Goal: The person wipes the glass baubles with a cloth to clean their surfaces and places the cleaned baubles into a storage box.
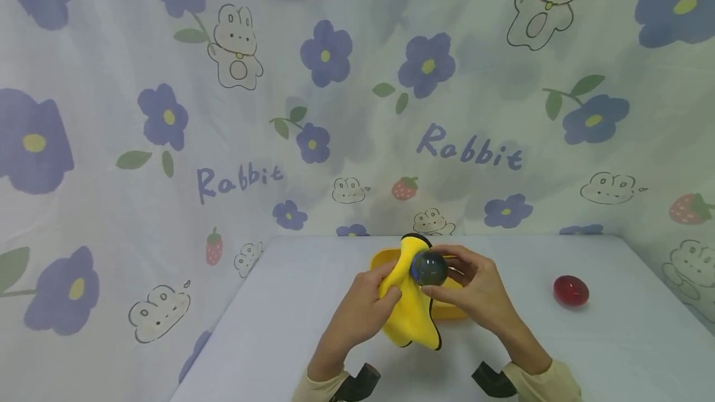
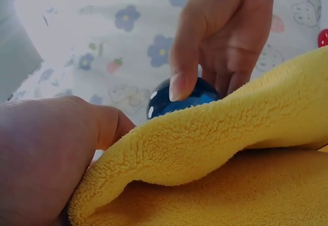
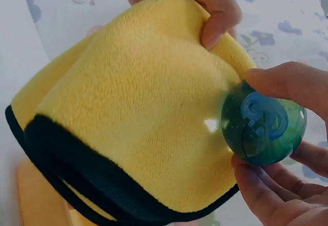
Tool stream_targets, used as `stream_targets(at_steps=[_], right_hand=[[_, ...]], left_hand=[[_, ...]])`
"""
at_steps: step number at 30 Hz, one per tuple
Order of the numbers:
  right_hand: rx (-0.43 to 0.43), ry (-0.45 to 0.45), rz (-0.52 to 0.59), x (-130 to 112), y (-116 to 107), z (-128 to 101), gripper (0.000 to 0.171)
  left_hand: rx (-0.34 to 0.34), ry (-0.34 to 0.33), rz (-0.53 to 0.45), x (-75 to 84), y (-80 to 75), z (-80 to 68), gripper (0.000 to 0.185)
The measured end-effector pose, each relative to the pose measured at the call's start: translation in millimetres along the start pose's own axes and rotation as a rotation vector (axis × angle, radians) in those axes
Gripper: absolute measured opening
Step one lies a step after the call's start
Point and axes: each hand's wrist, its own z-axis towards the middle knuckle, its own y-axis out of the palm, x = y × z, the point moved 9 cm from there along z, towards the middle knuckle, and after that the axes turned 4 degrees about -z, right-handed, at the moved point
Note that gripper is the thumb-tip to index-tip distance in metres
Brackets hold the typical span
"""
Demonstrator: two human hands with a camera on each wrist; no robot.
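1. My left hand (image 1: 357,309) is nearest to me, its fingers curled round a bunched fold of the yellow microfibre cloth (image 1: 410,315); the thumb and fingers pinch the plush tight, and the cloth's dark-edged end stands up above my grip
2. Just beside it, my right hand (image 1: 477,290) pinches the blue-green glass ball (image 1: 429,268) between thumb and fingertips (image 3: 287,82), holding it in the air above the table with one side touching the cloth
3. In the right wrist view the ball (image 3: 264,123) looks clear, with a swirl inside and a bright glint where it meets the yellow pile
4. I judge I am in the middle of wiping the ball: cloth and glass are in contact, and both hands are clamped on their things
5. The next move, I think, calls for rolling the ball in my fingertips so a fresh side meets the cloth, keeping the pinch firm because smooth glass could slip
6. Under my hands lies a yellow tray (image 1: 452,310), mostly hidden by the cloth
7. Farther right, well apart, a red ball (image 1: 571,290) rests on the pale table (image 1: 279,327)
8. Behind it all hangs a rabbit-and-flower curtain (image 1: 167,110)
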Motion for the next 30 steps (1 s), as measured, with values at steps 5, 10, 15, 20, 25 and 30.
stream_targets(at_steps=[5,10,15,20,25,30], right_hand=[[0.041,0.021,-0.086,3,-5,1,0.058],[0.046,0.045,-0.137,7,-6,0,0.056],[0.035,0.081,-0.141,14,-5,1,0.058],[0.001,0.082,-0.131,18,-1,2,0.06],[-0.034,0.063,-0.129,17,2,2,0.062],[-0.066,0.07,-0.136,15,7,1,0.06]], left_hand=[[0.001,-0.013,-0.022,3.0,-0.4,-2.1,0.034],[0.022,-0.013,-0.006,7.0,-1.9,-4.9,0.043],[0.059,0.001,0.022,11.2,-3.7,-7.5,0.052],[0.103,0.029,0.048,14.6,-5.1,-9.0,0.053],[0.142,0.085,0.071,18.8,-5.8,-10.2,0.054],[0.163,0.136,0.103,22.6,-6.7,-11.2,0.053]])
